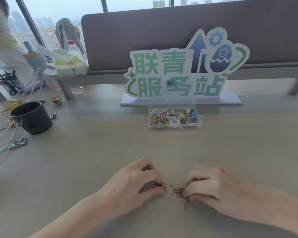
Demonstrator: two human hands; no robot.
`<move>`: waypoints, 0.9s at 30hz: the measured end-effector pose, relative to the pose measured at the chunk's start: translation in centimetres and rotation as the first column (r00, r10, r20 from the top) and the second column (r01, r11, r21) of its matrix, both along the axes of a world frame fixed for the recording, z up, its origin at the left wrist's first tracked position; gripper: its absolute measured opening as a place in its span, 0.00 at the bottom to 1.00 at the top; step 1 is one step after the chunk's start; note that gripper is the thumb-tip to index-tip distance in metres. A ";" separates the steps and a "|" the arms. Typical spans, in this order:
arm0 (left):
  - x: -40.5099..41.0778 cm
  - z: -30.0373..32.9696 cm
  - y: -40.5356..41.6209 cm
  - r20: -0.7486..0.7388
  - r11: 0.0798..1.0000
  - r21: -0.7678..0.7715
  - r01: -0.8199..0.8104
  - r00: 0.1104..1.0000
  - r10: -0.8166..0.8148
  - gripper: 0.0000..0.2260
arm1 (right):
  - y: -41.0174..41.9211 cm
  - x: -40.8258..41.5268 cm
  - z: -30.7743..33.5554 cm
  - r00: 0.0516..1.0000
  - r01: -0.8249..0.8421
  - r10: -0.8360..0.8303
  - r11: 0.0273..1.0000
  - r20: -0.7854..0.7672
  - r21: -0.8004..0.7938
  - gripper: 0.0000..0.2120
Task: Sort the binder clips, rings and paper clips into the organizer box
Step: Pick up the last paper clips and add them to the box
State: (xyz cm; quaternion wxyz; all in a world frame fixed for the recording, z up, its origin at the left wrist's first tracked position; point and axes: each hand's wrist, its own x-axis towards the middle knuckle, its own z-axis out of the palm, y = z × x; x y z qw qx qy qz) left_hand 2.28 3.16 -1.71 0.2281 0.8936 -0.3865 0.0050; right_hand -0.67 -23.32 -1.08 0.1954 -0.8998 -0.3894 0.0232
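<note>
A clear organizer box (175, 127) stands open on the desk ahead of me. Its left cells hold coloured paper clips (159, 121), the middle cell holds pastel rings (174, 121), and the right cells hold binder clips (189, 115). Near the desk's front edge, my left hand (138, 181) is closed on a few paper clips; a silver paper clip (169, 186) sticks out of its fingers. My right hand (212, 186) pinches red paper clips (177, 192), with another clip hanging below the fingers. The two hands are close together, their clips almost touching.
A black cup (32, 117) stands at the left with a loose binder clip (52, 114) beside it. White cables, a green wrapper (17, 143) and a pen holder (9, 83) clutter the far left. A standing sign (179, 73) sits right behind the box.
</note>
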 end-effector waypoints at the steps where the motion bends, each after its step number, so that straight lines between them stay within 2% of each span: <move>1: 0.0 0.0 0.0 0.006 1.000 -0.009 -0.006 1.000 0.006 0.08 | -0.1 0.1 -0.1 1.000 0.014 -0.014 1.000 0.010 0.012 0.06; 5: 0.0 0.0 -0.1 0.014 1.000 -0.026 -0.013 1.000 0.014 0.08 | -0.1 -0.2 0.1 0.995 0.089 -0.088 0.996 0.040 -0.005 0.08; 9: 0.0 -0.2 -0.1 0.018 1.000 -0.020 -0.007 1.000 0.007 0.09 | 0.2 -0.5 0.4 0.992 0.124 -0.123 0.990 0.014 -0.061 0.26; 11: 0.0 -0.3 -0.1 0.032 1.000 -0.016 -0.008 0.999 0.008 0.10 | 0.5 -0.6 0.4 0.993 0.115 -0.113 0.990 0.019 -0.087 0.29; 19: -0.7 -0.7 -0.3 0.077 0.998 -0.064 -0.021 0.997 0.026 0.07 | 1.7 -1.4 0.0 0.987 0.160 -0.159 0.984 0.024 -0.082 0.16; 27: -1.1 -0.5 -0.5 0.138 0.999 -0.012 -0.030 0.990 0.032 0.07 | 1.4 -0.9 -0.1 0.988 0.154 -0.152 0.987 0.042 -0.055 0.05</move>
